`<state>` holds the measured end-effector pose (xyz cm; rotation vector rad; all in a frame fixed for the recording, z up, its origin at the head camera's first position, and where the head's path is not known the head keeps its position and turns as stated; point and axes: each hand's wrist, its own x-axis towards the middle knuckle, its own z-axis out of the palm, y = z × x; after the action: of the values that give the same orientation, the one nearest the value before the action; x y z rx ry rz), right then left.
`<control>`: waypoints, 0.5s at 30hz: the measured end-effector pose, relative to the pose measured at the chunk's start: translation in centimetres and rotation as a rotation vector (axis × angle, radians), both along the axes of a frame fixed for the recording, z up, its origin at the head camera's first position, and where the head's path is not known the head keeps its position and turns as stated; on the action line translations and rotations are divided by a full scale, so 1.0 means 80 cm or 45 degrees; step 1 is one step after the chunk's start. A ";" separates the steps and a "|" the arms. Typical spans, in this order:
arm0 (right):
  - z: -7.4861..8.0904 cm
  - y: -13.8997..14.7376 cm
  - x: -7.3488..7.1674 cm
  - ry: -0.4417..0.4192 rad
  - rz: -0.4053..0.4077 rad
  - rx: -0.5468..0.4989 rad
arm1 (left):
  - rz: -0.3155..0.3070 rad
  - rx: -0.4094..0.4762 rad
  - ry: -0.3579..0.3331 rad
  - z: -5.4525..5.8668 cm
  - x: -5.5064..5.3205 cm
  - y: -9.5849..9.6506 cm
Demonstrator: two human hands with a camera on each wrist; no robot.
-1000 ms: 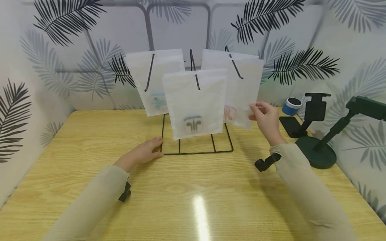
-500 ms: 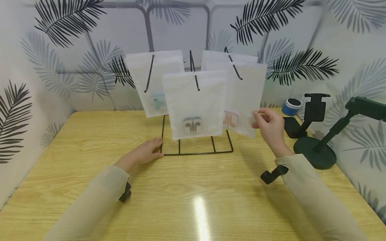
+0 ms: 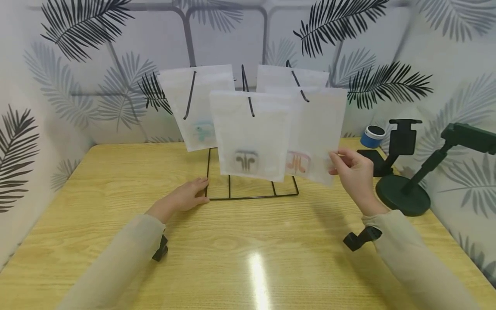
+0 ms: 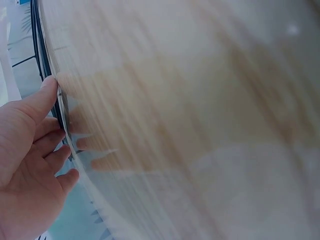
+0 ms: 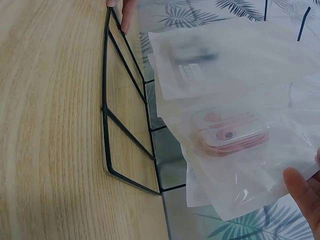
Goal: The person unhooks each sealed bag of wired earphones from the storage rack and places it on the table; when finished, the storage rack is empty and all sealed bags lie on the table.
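Observation:
My right hand [image 3: 354, 174] pinches the lower right edge of a translucent white zip bag [image 3: 319, 129] between thumb and fingers. Pink earphones [image 5: 235, 135] in a clear case show through this bag. It hangs near the front end of the right hook [image 3: 300, 88], with another white bag [image 3: 277, 76] behind it. My left hand [image 3: 182, 196] rests with its fingers on the left side of the black wire rack's base [image 3: 263, 197]. A front bag [image 3: 232, 129] with dark earphones hangs on the middle hook, partly covering the pinched bag.
A white bag with bluish contents [image 3: 197, 103] hangs on the left hook. At the back right stand a blue jar [image 3: 373, 137], a black phone stand [image 3: 403, 144] and a dark green stand [image 3: 403, 196]. A leaf-patterned cloth [image 3: 128, 38] backs the wooden table [image 3: 217, 254].
My right hand has moved down, rightward and toward me with the pinched bag, whose top has shifted toward the right hook's front end. The left hand stays on the rack's base.

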<state>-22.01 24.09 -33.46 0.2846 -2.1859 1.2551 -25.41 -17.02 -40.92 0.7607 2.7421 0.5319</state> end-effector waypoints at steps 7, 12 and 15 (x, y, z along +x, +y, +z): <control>0.013 -0.003 0.025 0.075 0.025 0.030 | 0.002 0.013 0.000 0.001 0.002 0.000; 0.005 0.009 0.026 0.106 0.013 0.069 | 0.006 0.018 -0.002 0.002 0.003 0.000; 0.006 0.011 0.032 0.113 -0.003 0.097 | 0.009 0.016 -0.007 0.002 0.003 0.000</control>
<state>-19.44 24.98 -32.99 0.3612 -2.1597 1.1378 -25.17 -17.02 -40.73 0.7521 2.7398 0.5525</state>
